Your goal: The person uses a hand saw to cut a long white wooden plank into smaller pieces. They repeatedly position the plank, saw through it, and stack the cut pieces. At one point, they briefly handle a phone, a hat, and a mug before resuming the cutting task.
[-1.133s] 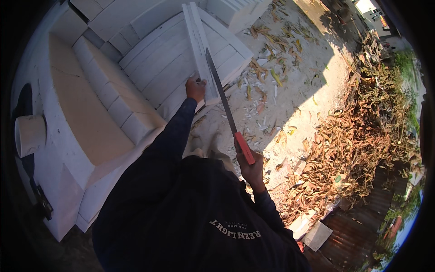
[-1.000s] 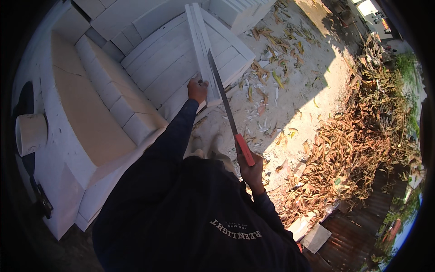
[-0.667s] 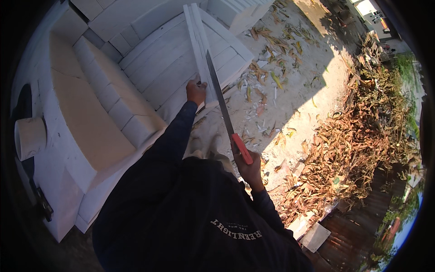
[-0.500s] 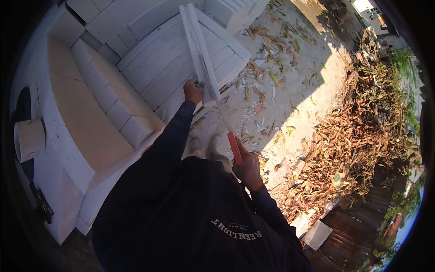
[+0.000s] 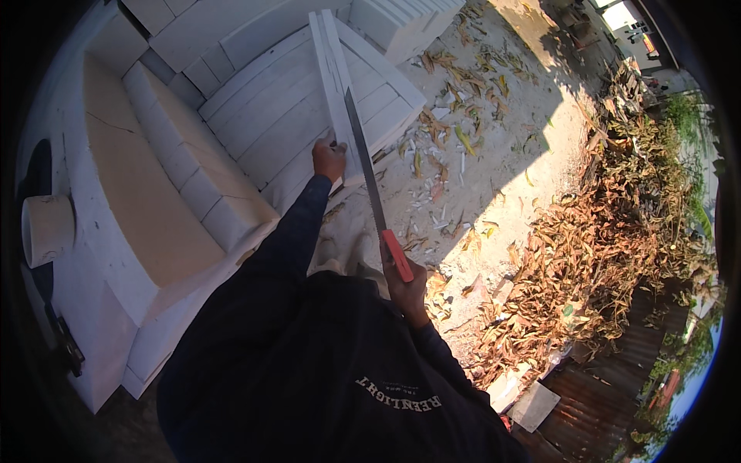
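My left hand (image 5: 329, 160) grips the near end of a long, pale white grooved strip (image 5: 329, 65), which lies across a stack of white blocks (image 5: 274, 116). My right hand (image 5: 409, 285) is closed on the red handle of a long-bladed saw (image 5: 373, 185). The blade angles up and leftward onto the strip, just right of my left fingers, with its tip near the strip's middle. Whether the teeth are cutting into it I cannot tell.
Stepped pale blocks (image 5: 154, 201) and a white cylinder (image 5: 46, 230) stand at left, more blocks (image 5: 405, 27) at the top. Leaves and white scraps lie on the sandy ground (image 5: 502, 193). Dry leaf piles (image 5: 587, 255) and rusty corrugated metal (image 5: 594, 393) are at right.
The saw and my right hand have shifted slightly left, and the blade's angle has varied along the strip. My left hand stays on the strip's near end, with little movement.
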{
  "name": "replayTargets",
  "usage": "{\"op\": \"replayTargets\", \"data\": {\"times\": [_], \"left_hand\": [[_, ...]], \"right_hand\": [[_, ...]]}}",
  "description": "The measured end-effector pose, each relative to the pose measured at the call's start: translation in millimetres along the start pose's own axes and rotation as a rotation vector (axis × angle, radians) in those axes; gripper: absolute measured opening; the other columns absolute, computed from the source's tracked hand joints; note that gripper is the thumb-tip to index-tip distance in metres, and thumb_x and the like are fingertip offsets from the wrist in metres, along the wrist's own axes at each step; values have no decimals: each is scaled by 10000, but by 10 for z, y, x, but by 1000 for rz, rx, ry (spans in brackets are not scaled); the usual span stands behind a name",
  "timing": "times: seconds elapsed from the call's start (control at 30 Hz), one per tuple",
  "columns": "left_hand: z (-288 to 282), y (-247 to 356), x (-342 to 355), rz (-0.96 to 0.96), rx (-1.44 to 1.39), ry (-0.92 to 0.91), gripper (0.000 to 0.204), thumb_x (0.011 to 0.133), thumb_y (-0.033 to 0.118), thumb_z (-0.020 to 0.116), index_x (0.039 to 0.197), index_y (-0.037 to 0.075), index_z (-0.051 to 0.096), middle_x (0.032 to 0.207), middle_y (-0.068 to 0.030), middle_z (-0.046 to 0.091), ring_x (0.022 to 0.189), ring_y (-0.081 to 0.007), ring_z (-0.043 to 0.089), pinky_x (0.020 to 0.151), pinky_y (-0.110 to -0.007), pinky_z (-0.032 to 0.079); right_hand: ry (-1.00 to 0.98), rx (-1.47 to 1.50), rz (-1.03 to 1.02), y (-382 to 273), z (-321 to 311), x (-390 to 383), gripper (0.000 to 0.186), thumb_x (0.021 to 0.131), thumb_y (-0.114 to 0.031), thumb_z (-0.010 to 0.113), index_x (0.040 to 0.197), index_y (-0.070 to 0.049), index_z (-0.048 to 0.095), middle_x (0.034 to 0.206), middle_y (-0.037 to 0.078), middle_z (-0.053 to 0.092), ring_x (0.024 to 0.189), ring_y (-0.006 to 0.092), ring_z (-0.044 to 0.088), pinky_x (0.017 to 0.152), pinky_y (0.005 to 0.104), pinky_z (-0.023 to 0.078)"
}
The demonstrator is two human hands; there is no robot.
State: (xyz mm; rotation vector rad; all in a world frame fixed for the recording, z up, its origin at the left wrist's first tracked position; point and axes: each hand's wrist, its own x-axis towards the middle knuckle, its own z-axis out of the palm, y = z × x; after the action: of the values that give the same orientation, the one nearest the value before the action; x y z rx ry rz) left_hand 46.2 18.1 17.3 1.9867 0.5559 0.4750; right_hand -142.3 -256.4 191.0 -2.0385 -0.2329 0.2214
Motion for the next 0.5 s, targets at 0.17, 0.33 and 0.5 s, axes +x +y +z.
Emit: {"op": "replayTargets", "data": {"times": [0.17,0.33,0.5], "left_hand": [[-33,50,-31,-20,-43,-11,514,863,111,772,1320,-91,648,950,-277,688,907,-409,687,827,-443,541],[-12,-36,0,-69,-126,7,533,871,103,763,1354,-83,632,986,-273,691,912,-404,688,846,-449,541],[41,-132,-2,-16,-28,-12,456,925,83,714,1365,-19,650,987,-178,717,876,-266,674,819,-385,533]], "right_hand": [[8,-22,35,-514,-158,142,316,900,-67,610,1186,43,685,672,177,599,616,253,628,597,380,495],[-12,-6,34,-540,-276,44,203,909,-68,641,1045,70,699,674,113,612,632,123,565,590,339,476],[-35,32,22,-425,-287,135,180,905,-74,650,1003,68,700,668,93,584,663,94,542,600,325,473]]}}
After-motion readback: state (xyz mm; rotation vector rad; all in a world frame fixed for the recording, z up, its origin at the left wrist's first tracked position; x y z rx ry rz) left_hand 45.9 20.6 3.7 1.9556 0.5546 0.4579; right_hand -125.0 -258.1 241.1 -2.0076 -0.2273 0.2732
